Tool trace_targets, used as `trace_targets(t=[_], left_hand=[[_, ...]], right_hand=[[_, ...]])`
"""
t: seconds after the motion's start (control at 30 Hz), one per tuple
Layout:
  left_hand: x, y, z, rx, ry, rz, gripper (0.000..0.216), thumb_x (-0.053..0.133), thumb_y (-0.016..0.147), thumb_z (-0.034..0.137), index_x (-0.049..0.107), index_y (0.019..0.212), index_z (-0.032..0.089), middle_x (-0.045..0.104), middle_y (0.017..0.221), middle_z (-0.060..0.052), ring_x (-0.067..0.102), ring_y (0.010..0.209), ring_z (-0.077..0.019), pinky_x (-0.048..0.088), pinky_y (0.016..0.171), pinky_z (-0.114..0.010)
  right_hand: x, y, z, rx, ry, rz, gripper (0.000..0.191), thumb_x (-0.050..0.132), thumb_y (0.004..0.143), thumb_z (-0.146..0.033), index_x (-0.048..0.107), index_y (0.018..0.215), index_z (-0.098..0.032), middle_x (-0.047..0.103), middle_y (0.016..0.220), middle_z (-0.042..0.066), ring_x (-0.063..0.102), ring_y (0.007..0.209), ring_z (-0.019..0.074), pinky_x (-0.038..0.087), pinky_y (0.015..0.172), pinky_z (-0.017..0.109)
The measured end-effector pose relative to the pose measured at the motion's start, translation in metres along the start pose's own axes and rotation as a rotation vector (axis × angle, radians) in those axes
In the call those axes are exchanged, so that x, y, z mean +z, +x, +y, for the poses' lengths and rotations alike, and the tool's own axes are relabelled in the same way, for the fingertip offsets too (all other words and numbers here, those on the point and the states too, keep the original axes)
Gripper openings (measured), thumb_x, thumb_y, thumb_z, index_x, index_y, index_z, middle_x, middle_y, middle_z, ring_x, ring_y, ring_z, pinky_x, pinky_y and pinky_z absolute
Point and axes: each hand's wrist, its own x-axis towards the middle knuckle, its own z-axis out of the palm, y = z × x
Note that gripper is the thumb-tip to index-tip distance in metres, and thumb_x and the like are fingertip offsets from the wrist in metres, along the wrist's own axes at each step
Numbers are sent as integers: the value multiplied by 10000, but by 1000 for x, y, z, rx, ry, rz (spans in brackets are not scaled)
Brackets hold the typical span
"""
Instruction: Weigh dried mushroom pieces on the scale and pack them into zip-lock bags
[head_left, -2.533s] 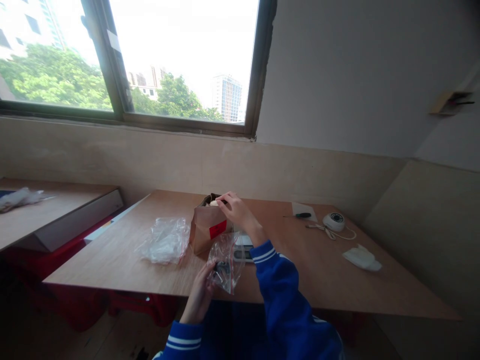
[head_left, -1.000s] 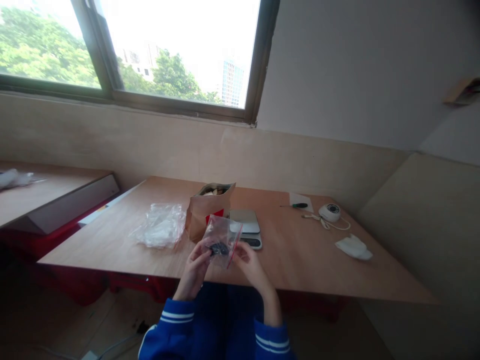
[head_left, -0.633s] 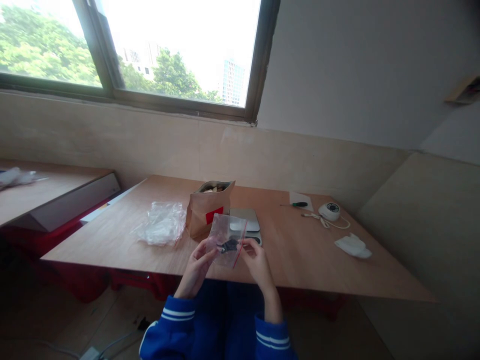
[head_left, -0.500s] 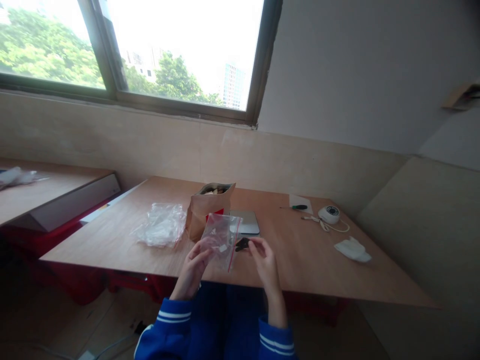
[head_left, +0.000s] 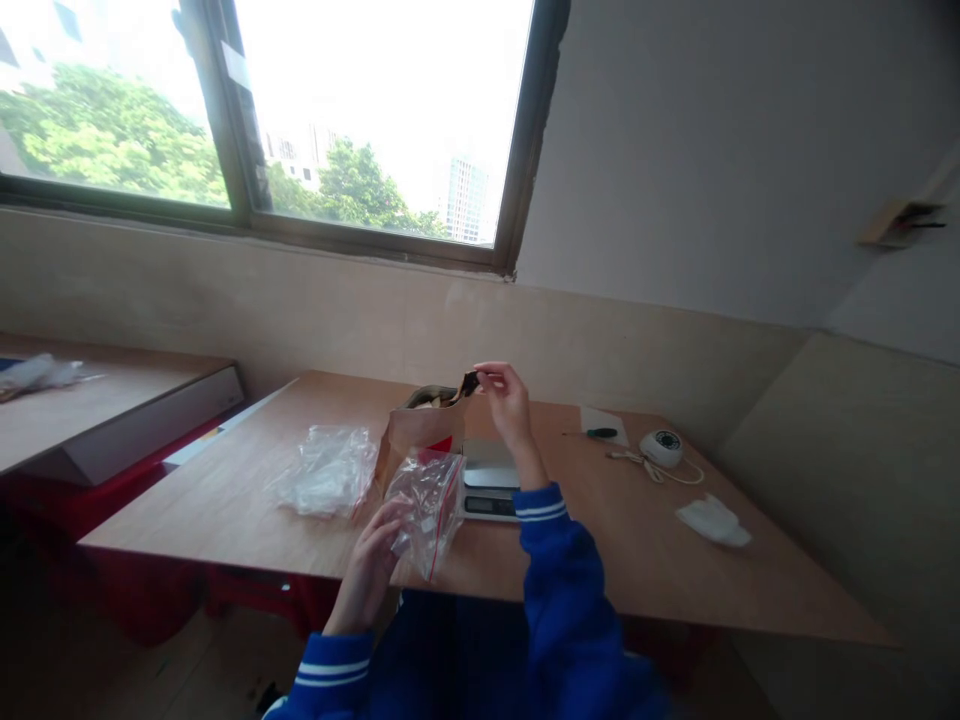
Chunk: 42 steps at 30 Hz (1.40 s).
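My right hand (head_left: 506, 398) pinches a small dark piece (head_left: 469, 384) and holds it over the open top of the brown paper bag (head_left: 416, 437), which stands on the wooden table (head_left: 600, 530) and bears a red label. My left hand (head_left: 373, 560) grips a small clear zip bag (head_left: 426, 500) with a red seal strip, held near the table's front edge. A digital scale (head_left: 487, 478) sits just right of the paper bag, behind the zip bag.
A crumpled clear plastic bag (head_left: 324, 484) lies left of the paper bag. At the right are a screwdriver (head_left: 598, 433), a white round device with a cord (head_left: 664, 447) and a white cloth (head_left: 712, 521). A second table (head_left: 112, 420) stands at the left.
My right hand drew the dark piece out of the zip bag and lifted it up over the paper bag. My left hand kept the zip bag and lowered it slightly.
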Motion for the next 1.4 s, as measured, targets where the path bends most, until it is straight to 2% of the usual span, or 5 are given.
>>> trace_targets(t=[0.53,0.8,1.1,1.3,1.4], left_hand=[[-3,4,-4,-23,21,-54,297,708,667,244,706,958,186,698,1046,-59,636,924,-199,482,784,-266],[-2,6,-9,-51,6,-51,322,717,670,229,705,990,199,689,1069,-52,629,949,-188,489,780,-256],[7,1,-5,-23,-65,-37,331,730,667,216,677,994,209,679,1120,-50,630,945,-186,483,808,-278],[19,-3,-17,-45,-40,-129,352,755,677,229,676,1019,239,679,1134,-46,640,909,-181,473,778,-275],[23,-7,-22,-58,68,-199,343,758,675,226,690,1011,234,692,1084,-56,638,910,-193,467,763,-271]], right_hand=[[0,-4,37,-131,-406,-323,372,425,936,-443,730,944,-230,550,1097,78,549,1048,179,438,946,318],[8,-6,32,-196,-694,-453,555,339,946,-517,738,680,-237,583,1233,72,469,1163,259,317,1003,453],[-5,-50,4,81,-271,122,393,365,940,-472,546,1174,-214,552,1164,99,535,1065,213,417,936,378],[-4,-132,-5,529,19,-27,379,527,853,-506,586,1097,-223,650,1077,72,613,955,221,487,831,342],[-3,-159,8,634,100,176,397,566,811,-530,618,1019,-195,687,955,79,642,778,209,514,675,311]])
